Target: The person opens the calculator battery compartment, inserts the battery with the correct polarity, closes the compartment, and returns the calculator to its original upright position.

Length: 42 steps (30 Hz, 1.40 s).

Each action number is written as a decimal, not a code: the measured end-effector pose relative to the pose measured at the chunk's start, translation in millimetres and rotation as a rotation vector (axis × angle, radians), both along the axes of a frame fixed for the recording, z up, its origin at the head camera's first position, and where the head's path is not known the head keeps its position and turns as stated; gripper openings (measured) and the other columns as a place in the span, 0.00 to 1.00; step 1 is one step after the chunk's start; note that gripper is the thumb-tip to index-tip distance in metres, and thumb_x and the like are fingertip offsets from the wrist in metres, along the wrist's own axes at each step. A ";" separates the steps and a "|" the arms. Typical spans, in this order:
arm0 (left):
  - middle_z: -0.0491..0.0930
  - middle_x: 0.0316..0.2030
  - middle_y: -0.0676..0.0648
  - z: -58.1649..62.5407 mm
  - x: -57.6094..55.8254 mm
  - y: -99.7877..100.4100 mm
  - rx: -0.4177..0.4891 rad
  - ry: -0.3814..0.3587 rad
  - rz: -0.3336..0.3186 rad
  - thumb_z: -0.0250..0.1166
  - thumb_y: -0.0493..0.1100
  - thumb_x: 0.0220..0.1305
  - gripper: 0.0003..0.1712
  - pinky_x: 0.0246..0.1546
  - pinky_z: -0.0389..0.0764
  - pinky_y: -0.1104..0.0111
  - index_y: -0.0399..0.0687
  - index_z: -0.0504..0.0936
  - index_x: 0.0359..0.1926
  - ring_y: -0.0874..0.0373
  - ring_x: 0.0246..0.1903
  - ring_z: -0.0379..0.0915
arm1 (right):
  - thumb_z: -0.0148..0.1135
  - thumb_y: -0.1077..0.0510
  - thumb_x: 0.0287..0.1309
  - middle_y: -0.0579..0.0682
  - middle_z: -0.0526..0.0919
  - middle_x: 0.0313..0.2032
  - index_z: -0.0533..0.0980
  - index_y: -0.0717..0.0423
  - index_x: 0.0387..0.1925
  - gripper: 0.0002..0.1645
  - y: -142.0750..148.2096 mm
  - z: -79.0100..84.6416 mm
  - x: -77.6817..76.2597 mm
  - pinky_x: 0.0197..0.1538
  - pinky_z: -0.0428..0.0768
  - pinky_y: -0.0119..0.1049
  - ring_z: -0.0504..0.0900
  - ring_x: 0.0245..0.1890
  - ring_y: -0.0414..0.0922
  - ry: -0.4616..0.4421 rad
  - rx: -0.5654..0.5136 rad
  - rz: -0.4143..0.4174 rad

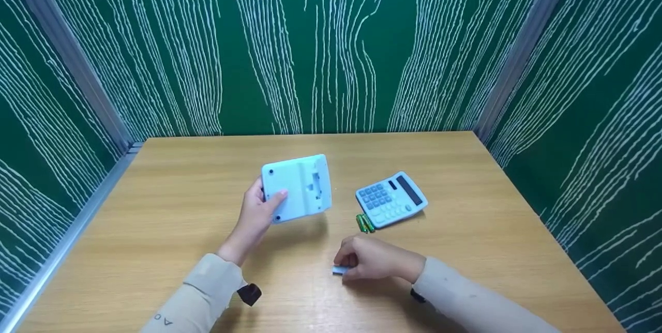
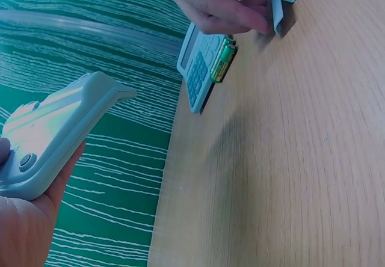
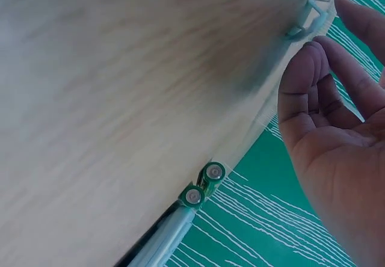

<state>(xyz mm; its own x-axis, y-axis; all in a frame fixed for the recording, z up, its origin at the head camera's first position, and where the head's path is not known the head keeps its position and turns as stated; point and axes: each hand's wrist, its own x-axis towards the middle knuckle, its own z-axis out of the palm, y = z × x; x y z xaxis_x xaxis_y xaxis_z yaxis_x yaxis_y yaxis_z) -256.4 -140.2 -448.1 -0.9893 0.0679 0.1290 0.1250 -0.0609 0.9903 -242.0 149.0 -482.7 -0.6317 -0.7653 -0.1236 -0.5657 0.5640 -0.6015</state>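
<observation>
My left hand grips a pale blue calculator above the table, thumb across its back. The calculator's underside faces up, showing round feet and an uncovered battery compartment. Low over the table, my right hand pinches a small pale blue battery cover between thumb and fingers. In the left wrist view, the bent cover sits close to the wood by the fingertips. Beyond the right hand, two green batteries lie side by side against a second calculator, which rests face up.
A light wooden table carries everything. Green panels with white wavy lines rise behind it and at both sides, joined by grey metal posts. A dark wristband piece hangs at the left cuff.
</observation>
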 end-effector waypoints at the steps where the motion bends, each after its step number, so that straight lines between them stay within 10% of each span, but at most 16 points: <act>1: 0.77 0.71 0.37 -0.1 0.0 0.0 0.001 0.000 0.002 0.59 0.38 0.83 0.29 0.67 0.83 0.45 0.42 0.65 0.79 0.39 0.71 0.77 | 0.79 0.60 0.62 0.46 0.87 0.40 0.89 0.57 0.51 0.16 0.3 0.6 -0.4 0.45 0.82 0.26 0.79 0.38 0.31 -0.001 -0.007 -0.002; 26: 0.80 0.67 0.34 1.0 1.1 -0.1 -0.023 0.020 0.024 0.59 0.37 0.82 0.28 0.65 0.85 0.46 0.39 0.67 0.77 0.39 0.67 0.81 | 0.71 0.69 0.63 0.61 0.89 0.40 0.87 0.66 0.51 0.15 13.3 35.9 -15.3 0.44 0.85 0.30 0.83 0.37 0.41 0.126 -0.127 -0.047; 42: 0.78 0.69 0.35 3.2 2.7 1.5 -0.017 0.017 0.012 0.59 0.37 0.82 0.28 0.67 0.83 0.44 0.39 0.66 0.77 0.38 0.69 0.78 | 0.76 0.61 0.66 0.49 0.87 0.40 0.86 0.58 0.57 0.19 28.4 51.1 -34.8 0.44 0.85 0.30 0.82 0.38 0.42 0.027 -0.190 -0.196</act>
<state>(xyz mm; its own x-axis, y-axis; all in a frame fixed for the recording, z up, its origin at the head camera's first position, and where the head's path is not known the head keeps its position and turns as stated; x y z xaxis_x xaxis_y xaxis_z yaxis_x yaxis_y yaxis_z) -253.6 -138.6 -444.8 -0.9877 0.0586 0.1448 0.1424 -0.0427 0.9889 -276.7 177.4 -431.6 -0.7714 -0.6357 0.0299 -0.4741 0.5427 -0.6934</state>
